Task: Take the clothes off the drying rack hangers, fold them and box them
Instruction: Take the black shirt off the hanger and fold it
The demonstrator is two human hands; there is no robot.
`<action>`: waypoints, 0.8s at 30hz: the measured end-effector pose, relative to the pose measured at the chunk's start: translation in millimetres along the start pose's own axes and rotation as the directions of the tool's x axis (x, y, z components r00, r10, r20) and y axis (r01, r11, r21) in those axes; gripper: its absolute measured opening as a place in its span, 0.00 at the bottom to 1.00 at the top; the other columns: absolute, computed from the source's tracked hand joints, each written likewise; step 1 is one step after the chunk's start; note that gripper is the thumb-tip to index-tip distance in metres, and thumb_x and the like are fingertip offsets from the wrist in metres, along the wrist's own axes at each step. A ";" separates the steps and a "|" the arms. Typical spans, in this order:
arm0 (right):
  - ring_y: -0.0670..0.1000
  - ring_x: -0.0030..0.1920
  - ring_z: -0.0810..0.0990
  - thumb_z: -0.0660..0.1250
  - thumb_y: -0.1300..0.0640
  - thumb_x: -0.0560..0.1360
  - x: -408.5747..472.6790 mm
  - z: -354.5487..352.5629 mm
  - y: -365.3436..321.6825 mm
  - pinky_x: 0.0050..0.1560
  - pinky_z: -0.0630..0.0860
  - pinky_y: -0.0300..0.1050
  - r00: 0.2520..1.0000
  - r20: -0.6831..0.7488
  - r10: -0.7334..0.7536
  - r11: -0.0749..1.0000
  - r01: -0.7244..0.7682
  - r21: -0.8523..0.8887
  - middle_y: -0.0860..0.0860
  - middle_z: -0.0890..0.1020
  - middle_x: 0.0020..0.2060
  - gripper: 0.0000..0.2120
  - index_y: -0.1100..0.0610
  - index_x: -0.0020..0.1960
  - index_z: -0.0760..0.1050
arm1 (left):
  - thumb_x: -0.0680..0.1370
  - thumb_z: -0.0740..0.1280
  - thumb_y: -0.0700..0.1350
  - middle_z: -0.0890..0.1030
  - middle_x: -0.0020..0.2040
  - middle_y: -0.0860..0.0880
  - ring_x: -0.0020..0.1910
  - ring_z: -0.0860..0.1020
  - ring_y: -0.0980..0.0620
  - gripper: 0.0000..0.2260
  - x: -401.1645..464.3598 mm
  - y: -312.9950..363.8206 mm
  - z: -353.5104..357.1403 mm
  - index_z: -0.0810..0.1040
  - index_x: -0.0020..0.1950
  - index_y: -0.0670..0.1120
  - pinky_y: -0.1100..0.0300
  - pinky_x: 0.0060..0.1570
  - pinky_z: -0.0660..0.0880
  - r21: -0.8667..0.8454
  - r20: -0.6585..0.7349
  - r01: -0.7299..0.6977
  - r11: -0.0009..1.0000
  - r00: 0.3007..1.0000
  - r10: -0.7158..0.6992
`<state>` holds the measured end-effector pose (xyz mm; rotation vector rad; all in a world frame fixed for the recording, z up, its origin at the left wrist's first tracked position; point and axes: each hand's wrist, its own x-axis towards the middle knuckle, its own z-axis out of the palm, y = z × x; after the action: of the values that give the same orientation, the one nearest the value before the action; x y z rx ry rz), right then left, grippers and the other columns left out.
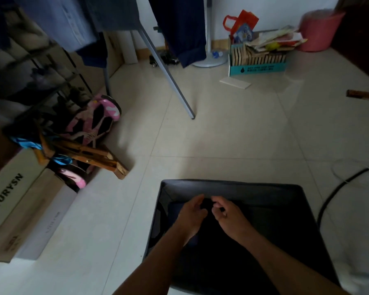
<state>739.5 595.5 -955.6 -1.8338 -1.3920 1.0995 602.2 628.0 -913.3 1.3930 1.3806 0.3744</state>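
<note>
boxing step | left hand (193,211) and right hand (226,213) pinching dark folded garment (207,204) inside dark storage box (232,186) | laying it flat, keeping folds square | more clothes (179,28) hanging on rack

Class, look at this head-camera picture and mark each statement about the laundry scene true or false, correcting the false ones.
1. Both hands are inside the dark storage box. True.
2. The left hand and right hand are far apart. False: they are close together over dark cloth.
3. Dark clothes hang on the drying rack. True.
4. The pink bucket stands beside the box. False: it stands by the far wall.
</note>
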 end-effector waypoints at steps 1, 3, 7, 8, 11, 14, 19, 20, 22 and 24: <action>0.54 0.53 0.80 0.62 0.59 0.80 -5.5 -12.5 -23.6 0.57 0.77 0.51 0.999 -0.016 0.029 0.998 -0.028 0.060 0.54 0.78 0.58 0.15 0.53 0.65 0.74 | 0.76 0.64 0.36 0.77 0.50 0.43 0.44 0.77 0.47 0.11 -12.3 25.1 -12.2 0.76 0.53 0.50 0.54 0.43 0.74 -0.079 -0.015 0.030 0.996 0.999 -0.032; 0.51 0.43 0.81 0.61 0.60 0.80 -17.8 -23.3 -50.2 0.42 0.78 0.39 0.999 -0.027 0.048 0.987 -0.043 0.152 0.56 0.79 0.55 0.12 0.55 0.63 0.75 | 0.79 0.62 0.34 0.75 0.44 0.46 0.37 0.72 0.52 0.12 -30.5 51.0 -23.2 0.74 0.50 0.52 0.61 0.34 0.69 -0.224 -0.023 0.089 0.971 0.995 -0.097; 0.44 0.38 0.78 0.59 0.62 0.81 -40.2 -65.1 -118.6 0.29 0.71 0.28 0.997 -0.026 0.068 0.956 -0.058 0.289 0.53 0.80 0.48 0.09 0.55 0.58 0.74 | 0.80 0.62 0.35 0.80 0.47 0.47 0.42 0.79 0.51 0.15 -66.3 118.2 -48.6 0.73 0.64 0.47 0.61 0.40 0.75 -0.392 0.015 0.116 0.913 0.993 -0.120; 0.45 0.37 0.79 0.59 0.60 0.81 -46.6 -76.3 -135.9 0.30 0.71 0.28 0.997 -0.030 0.067 0.947 -0.055 0.316 0.52 0.80 0.48 0.08 0.53 0.57 0.74 | 0.80 0.62 0.35 0.81 0.48 0.47 0.45 0.81 0.49 0.15 -78.0 137.9 -54.0 0.73 0.64 0.47 0.60 0.42 0.76 -0.413 0.014 0.116 0.903 0.993 -0.121; 0.44 0.36 0.81 0.59 0.58 0.82 -65.3 -110.8 -184.9 0.31 0.72 0.29 0.996 -0.057 0.070 0.937 -0.046 0.348 0.50 0.82 0.48 0.07 0.51 0.56 0.75 | 0.80 0.63 0.37 0.85 0.52 0.46 0.54 0.82 0.47 0.15 -107.8 186.5 -69.5 0.73 0.64 0.49 0.58 0.47 0.77 -0.433 0.028 0.105 0.895 0.994 -0.104; 0.42 0.35 0.82 0.59 0.57 0.82 -87.0 -143.9 -235.2 0.31 0.72 0.29 0.995 -0.080 0.057 0.934 -0.025 0.356 0.50 0.83 0.46 0.07 0.52 0.55 0.76 | 0.80 0.64 0.38 0.85 0.52 0.47 0.53 0.83 0.47 0.14 -143.9 235.8 -85.3 0.74 0.64 0.49 0.60 0.46 0.77 -0.482 0.035 0.098 0.871 0.995 -0.092; 0.40 0.31 0.81 0.60 0.60 0.81 -126.2 -200.1 -329.6 0.31 0.72 0.30 0.995 -0.099 0.022 0.934 0.015 0.356 0.50 0.83 0.40 0.08 0.52 0.50 0.78 | 0.79 0.65 0.39 0.85 0.51 0.46 0.53 0.83 0.48 0.13 -203.2 318.0 -124.6 0.76 0.63 0.50 0.61 0.44 0.77 -0.495 0.018 0.049 0.868 0.999 -0.046; 0.40 0.30 0.80 0.60 0.61 0.81 -133.6 -209.9 -348.5 0.31 0.72 0.31 0.994 -0.109 -0.002 0.929 0.042 0.367 0.50 0.83 0.39 0.08 0.54 0.50 0.78 | 0.79 0.65 0.40 0.86 0.51 0.47 0.52 0.84 0.49 0.13 -215.0 334.0 -133.6 0.76 0.63 0.51 0.60 0.45 0.77 -0.504 0.013 0.032 0.863 0.999 -0.029; 0.41 0.31 0.81 0.60 0.62 0.81 -149.9 -228.5 -387.9 0.31 0.73 0.32 0.992 -0.120 -0.030 0.925 0.073 0.374 0.51 0.83 0.38 0.09 0.55 0.49 0.78 | 0.80 0.64 0.41 0.86 0.51 0.49 0.52 0.84 0.50 0.13 -240.1 366.4 -153.2 0.77 0.63 0.52 0.60 0.45 0.77 -0.493 0.014 -0.007 0.870 1.000 0.016; 0.43 0.33 0.82 0.60 0.61 0.81 -167.6 -244.9 -424.8 0.32 0.73 0.32 0.992 -0.110 -0.069 0.917 0.106 0.383 0.52 0.83 0.39 0.10 0.53 0.48 0.78 | 0.80 0.63 0.41 0.86 0.52 0.50 0.52 0.84 0.50 0.13 -262.6 394.9 -171.3 0.77 0.63 0.52 0.59 0.46 0.77 -0.489 0.008 -0.042 0.871 0.999 0.053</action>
<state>730.4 563.8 -438.4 -1.5013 -1.0959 1.1333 592.3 585.3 -411.1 1.0044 1.1304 0.6890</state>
